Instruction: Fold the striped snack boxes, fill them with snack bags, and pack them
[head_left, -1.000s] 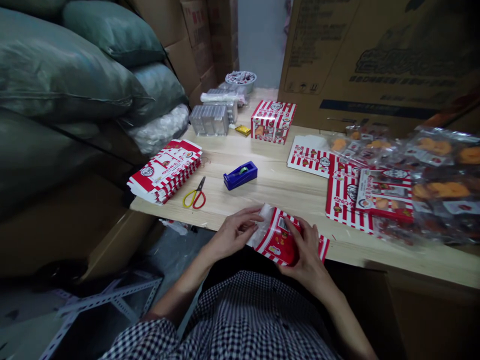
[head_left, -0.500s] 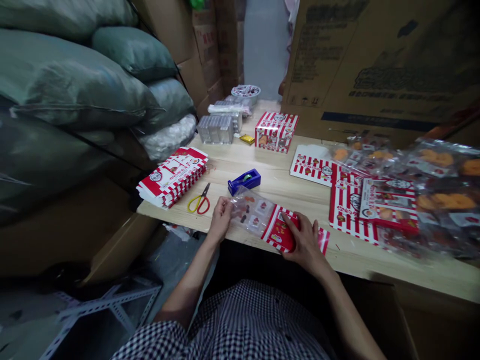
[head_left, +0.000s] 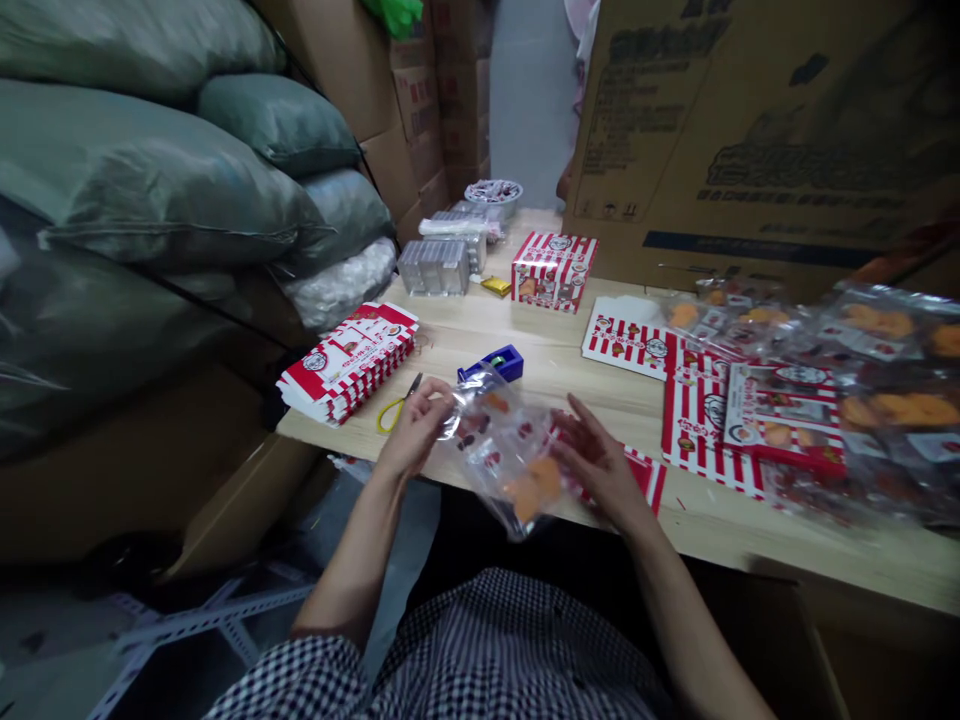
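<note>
A clear plastic packet (head_left: 506, 455) with orange pieces and small printed sachets hangs over the table's front edge. My left hand (head_left: 420, 425) pinches its upper left corner. My right hand (head_left: 596, 455), fingers apart, is at the packet's right side, over a red-and-white striped card (head_left: 645, 478) that it partly hides. Whether it touches the packet is unclear. Behind the packet sits a blue tape dispenser (head_left: 491, 363). Yellow-handled scissors (head_left: 391, 410) lie beside my left hand, partly covered by it.
Folded striped cartons (head_left: 349, 360) are stacked at the left edge. At the back stand clear plastic boxes (head_left: 433, 268), a striped box (head_left: 553, 270) and a bowl (head_left: 493, 192). Flat cartons (head_left: 701, 420) and filled packets (head_left: 885, 410) cover the right side.
The packet has been drawn out over the striped card, so its orange pieces now show. My left hand has moved left and nearer, over the scissors; my right hand has lifted and opened.
</note>
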